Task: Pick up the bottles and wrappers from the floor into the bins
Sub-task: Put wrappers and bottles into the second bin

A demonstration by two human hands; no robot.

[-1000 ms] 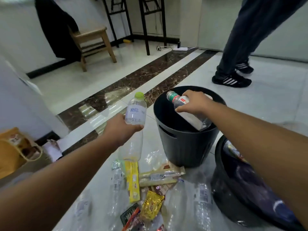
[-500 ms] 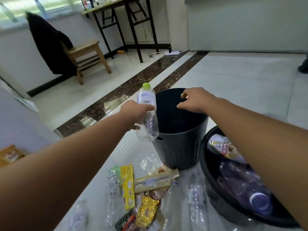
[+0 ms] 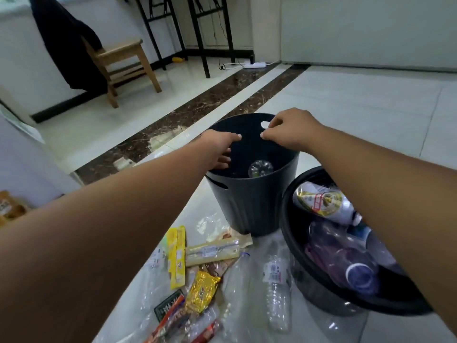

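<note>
Nothing is held in the left hand [image 3: 217, 152]: its fingers are loosely spread and pointed down inside the left rim of the dark grey bin [image 3: 252, 209]. Nothing is held in the right hand [image 3: 293, 128] either. Its fingers are loosely curled, thumb and forefinger apart, and it is hung over the far right part of the same opening. The two hands are set close together without touching. Deep inside the grey bin, below and between the hands, the base of a clear bottle [image 3: 261, 168] can be seen.

Just right of the grey bin and nearer, a black bin [image 3: 290, 233] is placed; whether the two touch cannot be told. It is filled with clear bottles [image 3: 346, 263] and a silver and gold packet [image 3: 321, 201], partly hidden by the right forearm.

On the white tiled floor [image 3: 346, 107], near of the grey bin, litter is scattered. A yellow wrapper [image 3: 176, 256] is laid against a long beige wrapper [image 3: 212, 251], with a gold wrapper [image 3: 201, 290] nearer. A labelled bottle [image 3: 275, 288] is laid beside the black bin. A dark packet [image 3: 168, 305] and red-orange wrappers [image 3: 173, 323] are found at the near edge, blurred.

At far left, a black coat [image 3: 66, 45] is draped over a wooden chair [image 3: 123, 53]. Black table legs [image 3: 200, 33] and a white power strip [image 3: 254, 65] are seen by the far wall.
</note>
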